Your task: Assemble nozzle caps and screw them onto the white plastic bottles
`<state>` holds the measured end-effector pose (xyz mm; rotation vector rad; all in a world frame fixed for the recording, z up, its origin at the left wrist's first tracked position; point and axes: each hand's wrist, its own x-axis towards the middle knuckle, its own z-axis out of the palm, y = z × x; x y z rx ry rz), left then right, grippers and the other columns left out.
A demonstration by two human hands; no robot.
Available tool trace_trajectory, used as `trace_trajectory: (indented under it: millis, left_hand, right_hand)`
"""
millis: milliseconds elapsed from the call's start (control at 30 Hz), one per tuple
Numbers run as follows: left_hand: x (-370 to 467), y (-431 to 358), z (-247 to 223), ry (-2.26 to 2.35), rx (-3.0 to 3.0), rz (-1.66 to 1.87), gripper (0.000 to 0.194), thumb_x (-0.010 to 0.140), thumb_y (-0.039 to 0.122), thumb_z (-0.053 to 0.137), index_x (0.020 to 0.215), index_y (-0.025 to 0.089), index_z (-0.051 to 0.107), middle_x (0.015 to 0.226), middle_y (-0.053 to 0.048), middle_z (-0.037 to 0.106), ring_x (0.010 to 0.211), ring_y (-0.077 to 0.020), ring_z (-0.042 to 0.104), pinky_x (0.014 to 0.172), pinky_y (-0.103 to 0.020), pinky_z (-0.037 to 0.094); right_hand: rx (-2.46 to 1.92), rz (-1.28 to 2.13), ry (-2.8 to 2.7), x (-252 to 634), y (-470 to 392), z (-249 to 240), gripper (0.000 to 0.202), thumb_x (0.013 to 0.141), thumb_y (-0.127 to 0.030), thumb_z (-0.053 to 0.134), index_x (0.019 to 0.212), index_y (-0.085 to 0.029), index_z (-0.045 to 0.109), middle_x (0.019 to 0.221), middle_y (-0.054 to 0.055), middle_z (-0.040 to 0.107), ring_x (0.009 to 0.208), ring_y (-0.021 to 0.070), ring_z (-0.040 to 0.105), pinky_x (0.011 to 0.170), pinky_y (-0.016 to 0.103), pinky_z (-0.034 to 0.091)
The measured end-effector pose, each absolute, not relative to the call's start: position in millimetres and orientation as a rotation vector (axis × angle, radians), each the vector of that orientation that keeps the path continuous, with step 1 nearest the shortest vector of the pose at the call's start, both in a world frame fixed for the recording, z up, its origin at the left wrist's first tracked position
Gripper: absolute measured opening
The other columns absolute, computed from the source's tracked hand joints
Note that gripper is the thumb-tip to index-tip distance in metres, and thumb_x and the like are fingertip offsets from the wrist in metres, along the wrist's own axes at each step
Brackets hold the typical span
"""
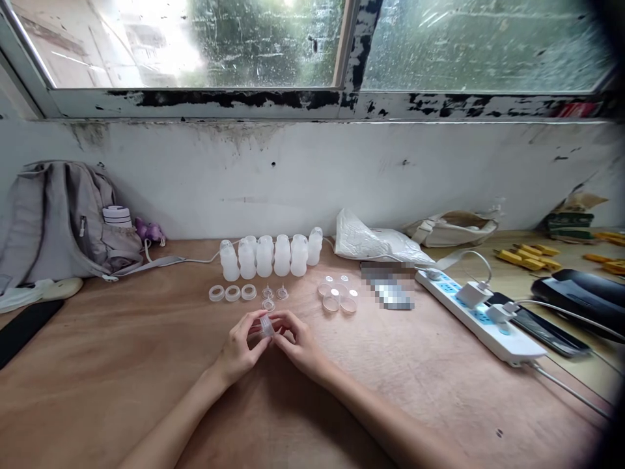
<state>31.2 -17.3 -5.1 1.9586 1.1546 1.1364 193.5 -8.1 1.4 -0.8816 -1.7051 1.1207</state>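
Note:
My left hand [243,346] and my right hand [299,342] meet over the front middle of the table. Between their fingertips, a small translucent ridged bottle collar [266,326] is held, tilted on its side; fingers cover part of it. Just beyond the hands are several clear bottle nipples [282,293]. To their left, white screw rings [232,293] lie in a row. Frosted plastic baby bottles [264,256] stand in a line behind these. Clear round caps [331,300] and small white discs [344,278] lie to the right of my hands.
A long power strip [478,326] with plugged-in chargers [473,294] runs along the right. Behind it are a white plastic bag [361,236] and a pouch [452,228]. Yellow parts [527,256] lie far right. A grey backpack [63,215] and a black flat object [27,332] are left.

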Motion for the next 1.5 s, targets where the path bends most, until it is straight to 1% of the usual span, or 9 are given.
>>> trace_trajectory:
  millis: [167, 400, 600, 767, 933, 1133, 1300, 1400, 1500]
  left_hand:
    - [29, -17, -3, 1.133, 1.987, 1.145, 0.039, 0.074, 0.017, 0.054, 0.112, 0.02, 0.046, 0.11, -0.007, 0.055, 0.097, -0.0193, 0.057, 0.086, -0.034, 0.049]
    - [30, -17, -1, 1.125, 1.992, 1.11, 0.037, 0.075, 0.017, 0.053, 0.111, 0.02, 0.046, 0.109, -0.008, 0.054, 0.097, -0.0194, 0.056, 0.085, -0.035, 0.049]
    - [33, -19, -1, 1.133, 1.986, 1.078, 0.035, 0.075, 0.02, 0.053, 0.109, 0.02, 0.046, 0.107, -0.007, 0.054, 0.095, -0.0191, 0.057, 0.081, -0.035, 0.051]
    - [32, -20, -2, 1.147, 2.005, 1.083, 0.035, 0.075, 0.02, 0.054, 0.109, 0.019, 0.047, 0.105, -0.007, 0.055, 0.094, -0.0188, 0.057, 0.082, -0.034, 0.05]
    - [32, -19, -1, 1.136, 1.999, 1.105, 0.036, 0.073, 0.02, 0.054, 0.109, 0.02, 0.047, 0.105, -0.007, 0.055, 0.095, -0.0192, 0.057, 0.084, -0.035, 0.049]
    - [33, -20, -3, 1.126, 1.986, 1.172, 0.036, 0.075, 0.019, 0.052, 0.111, 0.02, 0.046, 0.109, -0.009, 0.051, 0.103, -0.0216, 0.052, 0.088, -0.036, 0.045]
    - [29, -19, 0, 1.112, 2.047, 1.14, 0.037, 0.076, 0.02, 0.052, 0.113, 0.02, 0.044, 0.116, -0.01, 0.051, 0.112, -0.023, 0.044, 0.096, -0.041, 0.035]
    - [29, -19, 3, 1.133, 2.05, 1.112, 0.039, 0.076, 0.021, 0.052, 0.115, 0.02, 0.043, 0.117, -0.009, 0.051, 0.111, -0.0229, 0.045, 0.094, -0.04, 0.036]
    - [31, -19, 3, 1.213, 2.022, 1.154, 0.038, 0.077, 0.023, 0.05, 0.115, 0.019, 0.045, 0.109, -0.009, 0.055, 0.101, -0.0224, 0.051, 0.084, -0.037, 0.043]
  right_hand:
    - [-0.796, 1.391, -1.502, 192, -9, 4, 0.034, 0.07, -0.007, 0.047, 0.101, -0.021, 0.048, 0.085, 0.001, 0.061, 0.076, 0.0142, 0.057, 0.07, 0.028, 0.044]
    - [-0.753, 1.496, -1.364, 192, -9, 5, 0.031, 0.067, -0.01, 0.047, 0.096, -0.02, 0.048, 0.079, 0.001, 0.063, 0.071, 0.0146, 0.058, 0.068, 0.029, 0.045]
    - [-0.788, 1.474, -1.373, 194, -8, 5, 0.027, 0.072, -0.015, 0.048, 0.099, -0.02, 0.047, 0.084, 0.003, 0.063, 0.083, 0.0179, 0.058, 0.073, 0.031, 0.046]
    - [-0.811, 1.432, -1.466, 195, -12, 7, 0.024, 0.077, -0.019, 0.048, 0.102, -0.02, 0.049, 0.08, 0.001, 0.061, 0.077, 0.0156, 0.058, 0.073, 0.03, 0.045]
    - [-0.775, 1.555, -1.262, 195, -9, 2, 0.022, 0.079, -0.021, 0.046, 0.1, -0.021, 0.049, 0.082, 0.002, 0.061, 0.083, 0.0167, 0.057, 0.074, 0.031, 0.046]
    - [-0.799, 1.612, -1.041, 194, 2, -10, 0.023, 0.07, -0.024, 0.061, 0.089, -0.017, 0.052, 0.078, 0.002, 0.06, 0.068, 0.0129, 0.059, 0.064, 0.028, 0.048]
    - [-0.746, 1.984, -1.052, 194, 1, -7, 0.025, 0.072, -0.031, 0.06, 0.087, -0.012, 0.054, 0.064, 0.002, 0.059, 0.058, 0.0121, 0.059, 0.056, 0.026, 0.048]
    - [-0.782, 1.916, -1.098, 194, 0, -5, 0.025, 0.07, -0.033, 0.062, 0.081, -0.012, 0.055, 0.065, 0.002, 0.06, 0.056, 0.0105, 0.059, 0.056, 0.024, 0.048]
    - [-0.877, 1.727, -1.198, 194, 3, -6, 0.027, 0.068, -0.035, 0.063, 0.081, -0.013, 0.055, 0.062, 0.0, 0.059, 0.051, 0.0091, 0.056, 0.052, 0.022, 0.047]
